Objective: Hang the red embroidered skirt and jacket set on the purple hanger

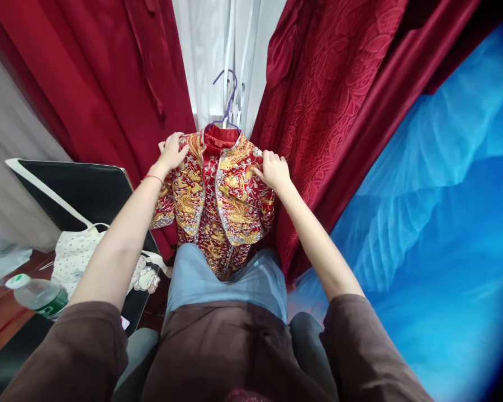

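A small red jacket [218, 195] with gold and silver embroidery hangs on a purple hanger [226, 100] in front of me. My left hand [172, 152] grips the jacket's left shoulder, fingers curled over the fabric. My right hand [273, 170] pinches the jacket's right shoulder. Both arms reach forward at about chest height. The hanger's hook rises against white straps [235, 50] and a pale curtain behind.
Red garments [100, 72] hang to the left and a red lace dress [331, 95] to the right. Blue tulle [436, 212] fills the right side. At left stand a black chair [84, 190] with a spotted white bag [79, 251], and a plastic bottle [39, 296].
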{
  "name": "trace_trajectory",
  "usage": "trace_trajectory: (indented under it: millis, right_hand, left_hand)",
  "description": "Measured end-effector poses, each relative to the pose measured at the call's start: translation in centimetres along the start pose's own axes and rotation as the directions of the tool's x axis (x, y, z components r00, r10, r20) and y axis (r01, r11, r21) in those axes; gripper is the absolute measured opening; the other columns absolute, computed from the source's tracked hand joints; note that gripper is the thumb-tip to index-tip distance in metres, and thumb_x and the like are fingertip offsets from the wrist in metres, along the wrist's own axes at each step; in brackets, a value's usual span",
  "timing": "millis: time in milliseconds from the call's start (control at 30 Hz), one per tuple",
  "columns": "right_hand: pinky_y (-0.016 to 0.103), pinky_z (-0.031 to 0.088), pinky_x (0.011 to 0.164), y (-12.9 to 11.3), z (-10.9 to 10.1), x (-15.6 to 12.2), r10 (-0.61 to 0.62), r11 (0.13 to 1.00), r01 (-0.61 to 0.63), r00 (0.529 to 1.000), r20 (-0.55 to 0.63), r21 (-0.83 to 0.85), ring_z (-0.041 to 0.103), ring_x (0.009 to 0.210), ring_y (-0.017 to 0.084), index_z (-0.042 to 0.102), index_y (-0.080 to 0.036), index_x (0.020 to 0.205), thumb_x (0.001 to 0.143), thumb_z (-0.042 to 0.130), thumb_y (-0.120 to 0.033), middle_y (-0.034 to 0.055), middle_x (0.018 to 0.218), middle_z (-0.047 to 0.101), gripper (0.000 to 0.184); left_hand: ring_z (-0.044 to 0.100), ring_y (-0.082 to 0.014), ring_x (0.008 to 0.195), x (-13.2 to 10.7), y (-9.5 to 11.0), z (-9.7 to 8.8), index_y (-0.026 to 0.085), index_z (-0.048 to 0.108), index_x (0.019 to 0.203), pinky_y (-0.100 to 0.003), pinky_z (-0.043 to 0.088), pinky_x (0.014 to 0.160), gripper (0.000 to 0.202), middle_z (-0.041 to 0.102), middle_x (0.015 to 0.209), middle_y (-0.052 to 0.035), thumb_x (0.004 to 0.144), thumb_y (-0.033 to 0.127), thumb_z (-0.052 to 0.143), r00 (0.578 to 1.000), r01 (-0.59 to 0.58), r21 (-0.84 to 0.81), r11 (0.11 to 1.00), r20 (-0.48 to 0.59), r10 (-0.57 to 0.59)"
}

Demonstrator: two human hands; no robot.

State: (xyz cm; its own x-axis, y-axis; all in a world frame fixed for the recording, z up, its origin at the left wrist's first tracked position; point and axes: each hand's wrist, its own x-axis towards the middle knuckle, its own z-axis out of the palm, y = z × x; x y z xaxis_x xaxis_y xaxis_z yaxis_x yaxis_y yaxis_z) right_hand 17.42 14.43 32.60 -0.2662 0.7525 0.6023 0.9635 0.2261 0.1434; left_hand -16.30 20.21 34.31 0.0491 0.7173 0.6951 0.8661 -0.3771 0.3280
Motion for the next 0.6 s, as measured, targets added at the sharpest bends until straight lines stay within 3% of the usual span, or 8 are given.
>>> trace_trajectory:
  millis: [100, 300, 467, 533, 600]
  right_hand:
    - [0.043, 0.044, 0.093, 0.2, 1.1, -0.3, -0.003, 0.999, 0.004, 0.999, 0.041, -0.034, 0.057, 0.109, 0.033, 0.052, -0.001, 0.131, 0.105, 0.032, -0.040, 0.0259, 0.118, 0.061, 0.051]
    - [0.034, 0.044, 0.079, 1.7, 1.1, 0.7, 0.065, 0.996, -0.060, 0.994, -0.083, 0.066, 0.061, 0.098, 0.026, 0.061, -0.010, 0.118, 0.108, 0.019, -0.033, 0.0201, 0.109, 0.066, 0.049]
    - [0.030, 0.043, 0.075, 2.1, 0.5, 2.8, 0.206, 0.936, -0.100, 0.933, -0.295, 0.337, 0.063, 0.089, 0.021, 0.060, -0.017, 0.112, 0.109, 0.009, -0.042, 0.0118, 0.100, 0.067, 0.057]
    - [0.031, 0.045, 0.078, 2.2, 0.7, 3.1, 0.223, 0.909, -0.086, 0.926, -0.303, 0.408, 0.064, 0.089, 0.021, 0.059, -0.018, 0.114, 0.108, 0.005, -0.046, 0.0108, 0.099, 0.066, 0.061]
    - [0.033, 0.045, 0.081, 2.7, 1.0, 2.9, 0.179, 0.902, -0.069, 0.958, -0.224, 0.427, 0.065, 0.092, 0.022, 0.058, -0.018, 0.117, 0.107, 0.008, -0.050, 0.0110, 0.100, 0.066, 0.060]
  left_hand:
    - [0.049, -0.0391, 0.131, 0.5, -0.9, -1.3, 0.020, 0.061, 0.122, -0.061, 0.029, 0.114, 0.048, 0.061, 0.135, -0.0203, 0.088, 0.053, 0.052, 0.992, -0.092, 0.066, 0.994, 0.095, 0.085]
    - [0.054, -0.0351, 0.126, 0.0, 0.3, -3.3, 0.025, 0.068, 0.105, -0.055, 0.029, 0.116, 0.039, 0.068, 0.121, -0.0147, 0.096, 0.050, 0.039, 0.988, -0.146, 0.074, 0.987, 0.063, 0.142]
    - [0.061, -0.0322, 0.118, 0.4, 2.3, -4.2, 0.024, 0.066, 0.107, -0.046, 0.038, 0.106, 0.047, 0.070, 0.108, -0.0120, 0.099, 0.057, 0.033, 0.998, 0.005, 0.012, 1.000, -0.059, -0.005]
    - [0.061, -0.0331, 0.118, 1.0, 2.9, -4.3, 0.023, 0.065, 0.108, -0.047, 0.039, 0.102, 0.052, 0.070, 0.105, -0.0115, 0.098, 0.063, 0.033, 0.992, 0.080, 0.016, 0.997, -0.095, -0.078]
    - [0.058, -0.0333, 0.120, 1.6, 3.0, -4.4, 0.022, 0.065, 0.104, -0.047, 0.039, 0.102, 0.057, 0.070, 0.102, -0.0107, 0.095, 0.070, 0.036, 0.992, 0.103, 0.037, 0.994, -0.073, -0.100]
